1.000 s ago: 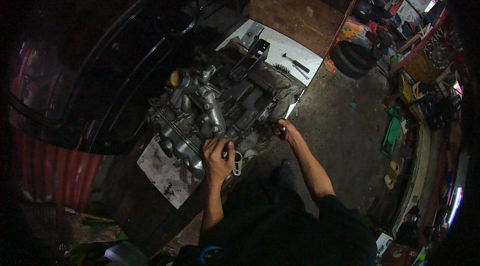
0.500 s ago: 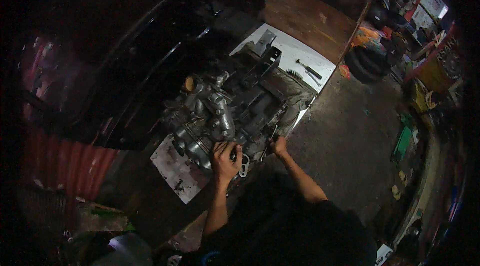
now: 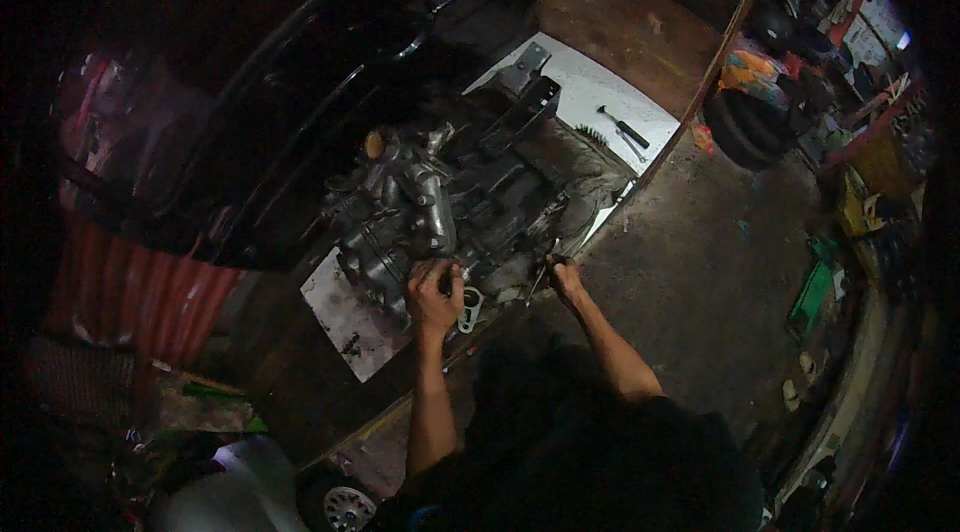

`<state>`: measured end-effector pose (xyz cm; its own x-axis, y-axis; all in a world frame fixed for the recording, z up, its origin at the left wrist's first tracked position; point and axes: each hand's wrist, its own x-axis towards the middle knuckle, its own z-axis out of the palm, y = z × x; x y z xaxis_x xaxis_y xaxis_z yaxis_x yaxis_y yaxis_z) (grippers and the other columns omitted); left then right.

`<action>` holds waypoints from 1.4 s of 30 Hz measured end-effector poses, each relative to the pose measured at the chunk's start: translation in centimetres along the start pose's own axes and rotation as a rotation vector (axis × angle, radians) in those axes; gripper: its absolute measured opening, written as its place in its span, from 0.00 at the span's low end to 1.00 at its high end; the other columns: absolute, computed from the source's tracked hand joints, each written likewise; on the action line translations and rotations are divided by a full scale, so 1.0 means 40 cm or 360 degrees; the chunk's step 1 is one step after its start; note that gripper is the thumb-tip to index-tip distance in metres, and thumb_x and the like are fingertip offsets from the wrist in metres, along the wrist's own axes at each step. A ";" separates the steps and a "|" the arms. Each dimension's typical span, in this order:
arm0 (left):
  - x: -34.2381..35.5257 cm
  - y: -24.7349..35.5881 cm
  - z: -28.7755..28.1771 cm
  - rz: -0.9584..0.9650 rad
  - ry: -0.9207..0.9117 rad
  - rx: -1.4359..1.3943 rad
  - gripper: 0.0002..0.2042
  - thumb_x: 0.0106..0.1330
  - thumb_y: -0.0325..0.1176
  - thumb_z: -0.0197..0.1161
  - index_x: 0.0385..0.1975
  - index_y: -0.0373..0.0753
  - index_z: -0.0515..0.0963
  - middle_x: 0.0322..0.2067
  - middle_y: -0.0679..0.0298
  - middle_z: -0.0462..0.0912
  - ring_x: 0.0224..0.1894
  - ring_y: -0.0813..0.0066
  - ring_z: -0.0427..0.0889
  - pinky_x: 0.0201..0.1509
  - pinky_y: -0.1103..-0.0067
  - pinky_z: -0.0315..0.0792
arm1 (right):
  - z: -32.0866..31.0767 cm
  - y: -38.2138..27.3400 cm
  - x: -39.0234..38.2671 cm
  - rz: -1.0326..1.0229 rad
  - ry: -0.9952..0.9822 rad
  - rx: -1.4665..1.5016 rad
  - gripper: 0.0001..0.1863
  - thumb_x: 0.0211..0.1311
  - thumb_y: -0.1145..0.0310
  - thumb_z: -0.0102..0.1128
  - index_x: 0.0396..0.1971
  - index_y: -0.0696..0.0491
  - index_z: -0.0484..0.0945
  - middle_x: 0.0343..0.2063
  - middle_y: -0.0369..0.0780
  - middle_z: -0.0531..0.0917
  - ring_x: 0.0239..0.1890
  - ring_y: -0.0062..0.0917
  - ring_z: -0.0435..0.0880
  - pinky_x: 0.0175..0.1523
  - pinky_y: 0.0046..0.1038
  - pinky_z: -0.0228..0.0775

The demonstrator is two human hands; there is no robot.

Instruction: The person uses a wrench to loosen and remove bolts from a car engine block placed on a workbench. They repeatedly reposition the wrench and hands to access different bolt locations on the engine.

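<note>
Engine assy [image 3: 492, 200] on table: prob. v. heavy, stiff, slippery

Wt. is judged to be high: mostly cast metal by the look of it, so hardly any give is to be expected, & two people or a hoist would prob. be needed for a lift. Surfaces look grimy; slipping should be allowed for, esp. w/ bare skin. The main body shouldn't be easily harmed, though thin edges may get nicked. For lifting, hold is best taken low, at both ends; the cast pipe [image 3: 432, 219] on top is prob. OK for steadying only, not full wt.

The assy is set on the table [image 3: 320, 407], in front of the person, w/ a stained white sheet [image 3: 335, 310] showing at its near-left end & a white board [image 3: 572, 82] at its far end. Dark grey to black overall; the pipe is paler, dull silver. A round, brownish opening [image 3: 374, 145] is seen at the top left. A flat silver plate [image 3: 470, 314] w/ a hole is seen just beside the left grip [image 3: 435, 300].

Left grip: fingers bent at the pipe's near end; whether anything is clasped can't be told. Right grip [image 3: 566, 277]: a thin metal rod [image 3: 541, 277] is apparently grasped, by the assy's near-right edge; exact type unclear. A black-handled tool [image 3: 632, 134] is seen on the board.
</note>
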<state>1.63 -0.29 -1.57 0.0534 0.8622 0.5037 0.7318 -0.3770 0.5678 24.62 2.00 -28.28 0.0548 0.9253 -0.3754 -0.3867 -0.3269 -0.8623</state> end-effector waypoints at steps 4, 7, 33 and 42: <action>0.006 -0.007 0.006 0.0108 0.0075 -0.0043 0.03 0.52 0.27 0.57 0.23 0.35 0.76 0.22 0.57 0.76 0.28 0.56 0.75 0.32 0.68 0.67 | 0.007 -0.019 -0.017 -0.0065 -0.0013 0.0531 0.13 0.55 0.61 0.52 0.31 0.57 0.74 0.21 0.37 0.74 0.20 0.20 0.69 0.22 0.24 0.61; 0.005 -0.008 0.000 0.0089 0.0015 -0.0014 0.03 0.52 0.27 0.56 0.23 0.36 0.76 0.22 0.57 0.76 0.28 0.56 0.74 0.33 0.68 0.67 | 0.036 -0.126 -0.046 0.0440 0.0026 0.0284 0.13 0.55 0.64 0.48 0.35 0.56 0.74 0.21 0.35 0.73 0.18 0.20 0.67 0.22 0.22 0.61; 0.015 -0.010 -0.001 0.0227 0.0019 -0.0050 0.04 0.53 0.27 0.55 0.23 0.35 0.75 0.22 0.57 0.77 0.29 0.57 0.75 0.35 0.69 0.67 | -0.068 -0.171 0.020 0.0752 0.0204 0.0605 0.10 0.55 0.63 0.55 0.31 0.54 0.76 0.24 0.36 0.78 0.21 0.21 0.72 0.26 0.21 0.70; 0.012 -0.009 -0.005 0.0214 0.0017 -0.0060 0.03 0.51 0.26 0.55 0.22 0.34 0.75 0.23 0.55 0.77 0.28 0.54 0.74 0.36 0.68 0.67 | -0.104 -0.155 0.079 0.0963 0.0094 0.1555 0.09 0.52 0.67 0.51 0.22 0.58 0.67 0.18 0.40 0.71 0.14 0.23 0.66 0.18 0.18 0.65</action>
<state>1.24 0.19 -1.41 0.1421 0.7994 0.5838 0.6923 -0.5018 0.5187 31.02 6.13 -25.53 -0.3503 0.6487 -0.6756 -0.9115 -0.4021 0.0865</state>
